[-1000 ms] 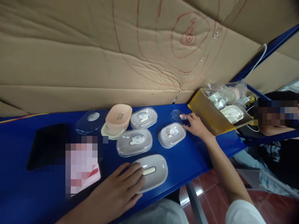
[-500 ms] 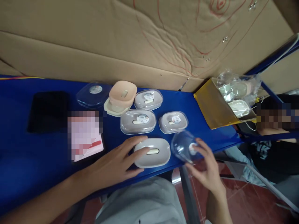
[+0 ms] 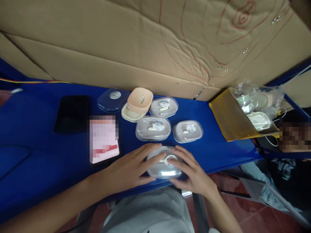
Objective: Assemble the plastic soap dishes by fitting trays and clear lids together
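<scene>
Near the table's front edge sits a grey soap dish [image 3: 155, 161], now under a clear lid [image 3: 167, 173] with a round white sticker. My left hand [image 3: 132, 165] grips its left end, fingers spread over the lid and thumb at the near side. From the right, my right hand [image 3: 194, 173] holds the lid's other end, with fingertips on top beside the sticker. Just beyond are three lidded grey dishes: one in the middle [image 3: 153, 128], one to the right [image 3: 188, 131] and one behind [image 3: 164, 106].
A peach dish [image 3: 140, 100] rests partly on a cream one [image 3: 131, 115], by a loose clear lid [image 3: 113, 100]. A lit phone or tablet [image 3: 104, 139] and a black object [image 3: 72, 113] lie left. A yellow-edged box [image 3: 233, 119] holds wrapped items. Another person [image 3: 289, 181] is at right.
My right hand has brought the clear lid leftward onto the grey dish. My left hand stays at the dish's left end. The whole view has shifted slightly.
</scene>
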`<act>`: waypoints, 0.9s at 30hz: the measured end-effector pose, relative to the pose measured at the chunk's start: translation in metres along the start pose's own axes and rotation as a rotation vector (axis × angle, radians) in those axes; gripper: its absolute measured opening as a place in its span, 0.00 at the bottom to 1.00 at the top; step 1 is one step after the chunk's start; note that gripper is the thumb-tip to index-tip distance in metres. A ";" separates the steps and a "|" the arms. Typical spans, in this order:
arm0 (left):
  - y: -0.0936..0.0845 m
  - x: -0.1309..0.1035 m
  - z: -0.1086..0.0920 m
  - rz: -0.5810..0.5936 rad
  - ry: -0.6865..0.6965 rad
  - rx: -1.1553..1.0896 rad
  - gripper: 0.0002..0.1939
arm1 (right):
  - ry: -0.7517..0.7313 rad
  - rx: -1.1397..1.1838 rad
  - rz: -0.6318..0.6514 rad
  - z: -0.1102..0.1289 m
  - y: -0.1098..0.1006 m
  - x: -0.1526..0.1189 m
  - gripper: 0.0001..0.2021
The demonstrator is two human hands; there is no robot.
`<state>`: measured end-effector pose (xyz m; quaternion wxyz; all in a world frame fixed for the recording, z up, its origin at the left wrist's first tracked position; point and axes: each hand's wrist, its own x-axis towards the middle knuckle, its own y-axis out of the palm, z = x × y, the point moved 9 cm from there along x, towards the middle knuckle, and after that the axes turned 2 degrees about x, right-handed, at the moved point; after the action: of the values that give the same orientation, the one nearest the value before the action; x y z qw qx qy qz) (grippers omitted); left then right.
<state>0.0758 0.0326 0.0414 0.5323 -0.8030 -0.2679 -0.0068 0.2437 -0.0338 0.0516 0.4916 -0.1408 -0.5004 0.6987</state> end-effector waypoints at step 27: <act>-0.076 0.040 0.119 -0.193 -0.449 0.486 0.24 | 0.150 -0.530 -0.195 -0.072 -0.042 0.008 0.32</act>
<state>0.0443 0.1739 0.0662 0.6326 -0.6052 -0.4471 0.1837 0.3127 0.0134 0.0561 0.5383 -0.2667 -0.6389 0.4805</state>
